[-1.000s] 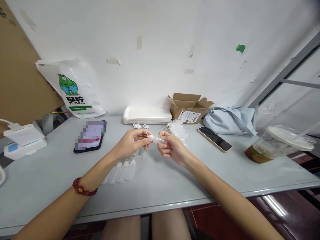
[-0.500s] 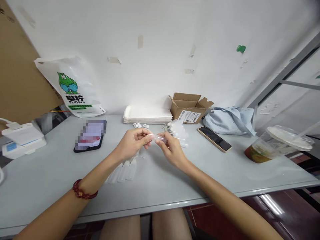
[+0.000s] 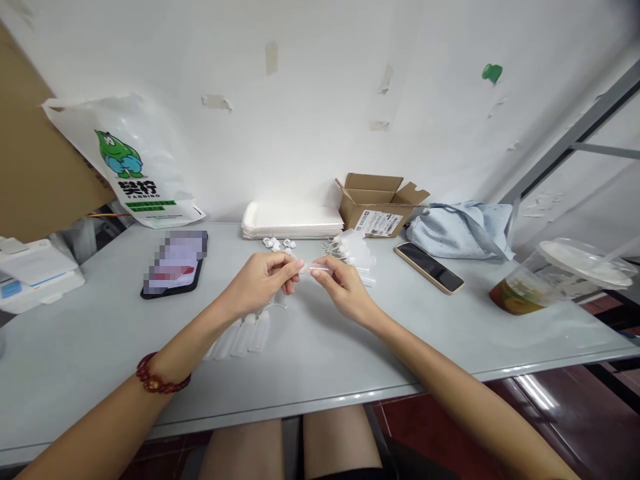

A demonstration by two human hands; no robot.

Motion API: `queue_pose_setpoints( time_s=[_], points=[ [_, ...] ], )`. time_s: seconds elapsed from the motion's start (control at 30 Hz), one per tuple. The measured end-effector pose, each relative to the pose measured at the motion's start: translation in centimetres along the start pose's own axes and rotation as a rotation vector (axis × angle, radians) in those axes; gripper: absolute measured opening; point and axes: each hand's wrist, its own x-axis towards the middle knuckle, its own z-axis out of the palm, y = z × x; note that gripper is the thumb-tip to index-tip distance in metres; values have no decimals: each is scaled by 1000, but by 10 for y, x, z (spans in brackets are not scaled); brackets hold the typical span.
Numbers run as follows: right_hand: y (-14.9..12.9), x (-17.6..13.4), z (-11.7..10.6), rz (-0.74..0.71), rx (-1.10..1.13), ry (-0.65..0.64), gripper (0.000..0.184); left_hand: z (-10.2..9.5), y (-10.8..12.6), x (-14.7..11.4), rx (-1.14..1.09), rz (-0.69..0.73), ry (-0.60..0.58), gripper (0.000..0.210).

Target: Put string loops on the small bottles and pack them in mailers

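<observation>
Above the middle of the table, my left hand (image 3: 270,279) and my right hand (image 3: 345,285) meet at a small clear plastic tube (image 3: 311,267). My left thumb and fingers pinch its left end; whatever sits there is mostly covered. The right thumb and index finger are closed on the other end. Several translucent tubes (image 3: 245,335) with thin white strings lie in a row below my left hand. Behind my right hand is a pile of similar tubes (image 3: 354,248). Small white caps (image 3: 275,245) lie behind my left hand.
At the back are a stack of white envelopes (image 3: 295,222), an open cardboard box (image 3: 370,208) and a blue cloth bag (image 3: 460,230). Phones (image 3: 431,268) lie on both sides. A plastic drink cup (image 3: 535,280) leans at the right, a white bag (image 3: 150,173) at the left.
The view has shifted slightly, so the table things sit a little higher in the picture. Both hands keep hold of the tube, their grip nearly the same.
</observation>
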Motion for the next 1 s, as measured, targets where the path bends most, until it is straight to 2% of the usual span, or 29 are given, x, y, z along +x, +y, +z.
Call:
queue_pose_setpoints(
  time_s=[0.3,0.43,0.57,0.7,0.77,0.9,1.0],
  points=[
    [1,1,-2,66,98,-18,31,5,-3,-1,-57,146,44,20],
    [0,1,-3,48,83,2,30,5,-3,0,-80,82,26,24],
    [-1,-1,-3,-37,-15,27,27,4,-2,0,-46,23,-25,31],
    [1,-2,-3,-46,-43,19,26,4,1,-3,9,27,6,30],
    [2,-2,-2,-2,15,2,28,5,1,-4,4,38,14,27],
    [3,1,-3,132,266,-72,36,6,-5,-3,-42,107,25,21],
    [0,3,-3,229,427,-124,42,6,-8,-2,20,185,41,18]
  ],
)
